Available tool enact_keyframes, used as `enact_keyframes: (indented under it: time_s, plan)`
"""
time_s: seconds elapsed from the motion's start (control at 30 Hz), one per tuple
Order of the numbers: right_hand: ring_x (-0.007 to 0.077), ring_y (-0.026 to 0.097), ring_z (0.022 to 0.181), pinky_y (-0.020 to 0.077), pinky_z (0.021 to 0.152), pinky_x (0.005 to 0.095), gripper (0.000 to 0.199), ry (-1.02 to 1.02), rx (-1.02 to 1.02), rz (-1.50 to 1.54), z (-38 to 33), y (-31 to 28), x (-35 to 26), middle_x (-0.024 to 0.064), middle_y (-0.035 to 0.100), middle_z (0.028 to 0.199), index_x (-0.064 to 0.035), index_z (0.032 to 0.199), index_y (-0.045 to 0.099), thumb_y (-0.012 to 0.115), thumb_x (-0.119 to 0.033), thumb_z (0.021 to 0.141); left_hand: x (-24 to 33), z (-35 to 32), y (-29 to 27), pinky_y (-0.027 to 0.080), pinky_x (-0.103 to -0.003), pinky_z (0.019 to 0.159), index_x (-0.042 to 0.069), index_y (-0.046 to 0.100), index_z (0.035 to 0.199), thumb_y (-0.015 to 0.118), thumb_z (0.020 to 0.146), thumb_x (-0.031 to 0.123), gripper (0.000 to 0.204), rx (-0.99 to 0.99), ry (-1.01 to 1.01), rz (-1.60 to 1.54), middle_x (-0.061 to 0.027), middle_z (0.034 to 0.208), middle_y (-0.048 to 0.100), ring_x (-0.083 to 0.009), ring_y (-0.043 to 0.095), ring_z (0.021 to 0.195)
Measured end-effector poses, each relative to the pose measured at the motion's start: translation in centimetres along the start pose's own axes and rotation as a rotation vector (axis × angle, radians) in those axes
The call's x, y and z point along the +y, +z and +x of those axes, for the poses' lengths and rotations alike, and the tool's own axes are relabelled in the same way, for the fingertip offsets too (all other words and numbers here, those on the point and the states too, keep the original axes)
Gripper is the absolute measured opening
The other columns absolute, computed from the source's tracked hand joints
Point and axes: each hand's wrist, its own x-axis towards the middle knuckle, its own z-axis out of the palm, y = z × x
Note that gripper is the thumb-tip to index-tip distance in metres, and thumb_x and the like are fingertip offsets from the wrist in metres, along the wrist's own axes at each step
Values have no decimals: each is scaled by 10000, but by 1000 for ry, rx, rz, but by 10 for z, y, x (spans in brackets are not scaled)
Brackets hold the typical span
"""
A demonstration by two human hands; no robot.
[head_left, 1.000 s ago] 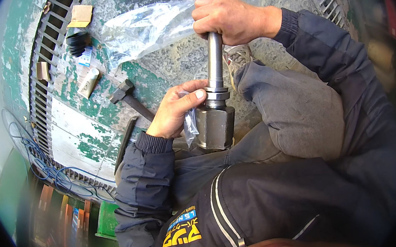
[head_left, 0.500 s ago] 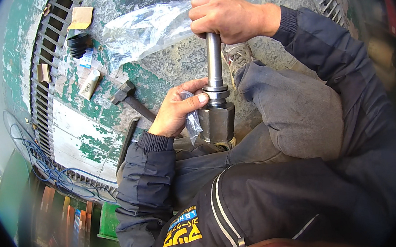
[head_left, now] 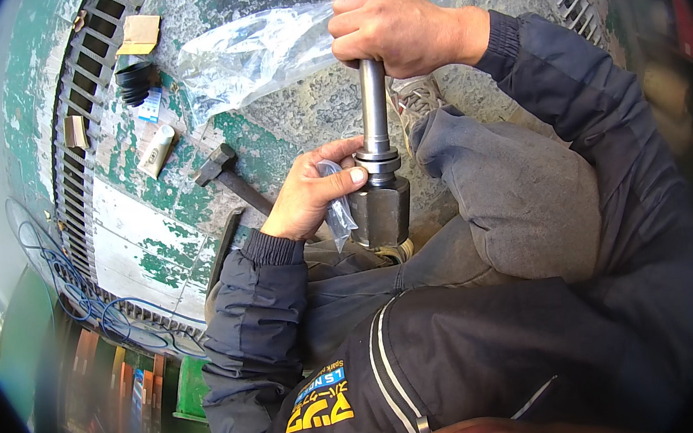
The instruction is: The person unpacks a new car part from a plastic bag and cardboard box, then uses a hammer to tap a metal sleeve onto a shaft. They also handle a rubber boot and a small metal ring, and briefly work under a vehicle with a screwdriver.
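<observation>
A metal drive axle shaft (head_left: 375,111) stands lengthwise before me, its thick dark joint housing (head_left: 382,215) at the near end above my legs. Wrapped round the upper part of the bar is my right hand (head_left: 395,27), a closed fist. My left hand (head_left: 315,187) grips the collar just above the housing, thumb laid across the ring. A small clear plastic bag (head_left: 338,209) hangs crumpled between my left palm and the housing. Behind the shaft, a large clear plastic bag (head_left: 260,55) lies on the floor, partly covered by my right hand.
Left of the shaft, a hammer (head_left: 226,174) rests on the worn green floor. Beyond it lie a white tube (head_left: 156,151), a black rubber boot (head_left: 135,82) and a cardboard piece (head_left: 139,35). A floor grating (head_left: 72,175) curves past them. Blue cable (head_left: 87,306) coils at lower left.
Both hands keep their hold on the shaft. Only a very slight shift of the view shows.
</observation>
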Motion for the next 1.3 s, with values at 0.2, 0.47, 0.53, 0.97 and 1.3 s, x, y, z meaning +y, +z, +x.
enact_keyframes:
  time_s: [0.2, 0.47, 0.53, 0.97, 1.3]
  plan:
    - [233, 676, 940, 451, 1143, 456, 145, -4, -37, 40, 0, 1, 2, -9, 632, 831, -148, 784, 668, 735, -24, 820, -5, 2, -2, 567, -333, 1063, -66, 619, 1503, 843, 962, 229, 655, 3, 12, 28, -118, 1304, 775, -171, 744, 1154]
    - [260, 673, 944, 419, 1195, 506, 174, 70, -143, 144, -3, 6, 1, 14, 624, 837, -134, 809, 668, 774, -4, 762, -5, 0, -4, 564, -338, 1072, -70, 608, 1509, 823, 970, 235, 656, -40, -24, -22, -123, 1331, 769, -171, 740, 1180]
    - [262, 670, 939, 424, 1188, 508, 176, 44, -121, 128, -3, 7, 2, 15, 622, 834, -132, 805, 667, 776, -2, 758, -5, 0, -4, 564, -341, 1074, -72, 608, 1509, 815, 972, 236, 652, -44, -11, -8, -127, 1332, 769, -177, 741, 1185]
    - [197, 692, 974, 466, 1147, 420, 108, -43, -55, -146, 9, -12, -11, -29, 668, 847, -163, 772, 686, 777, -108, 794, -4, 2, -8, 519, -309, 1054, -80, 611, 1524, 791, 985, 229, 646, -4, 6, 84, -65, 1257, 771, -121, 677, 1135]
    - [157, 695, 999, 462, 1192, 402, 96, -120, 65, -348, 22, -27, -26, -45, 676, 862, -180, 755, 658, 746, -162, 787, -7, 9, -5, 525, -280, 909, -3, 666, 1503, 790, 988, 190, 563, 64, 76, 101, -13, 1152, 774, -90, 679, 987]
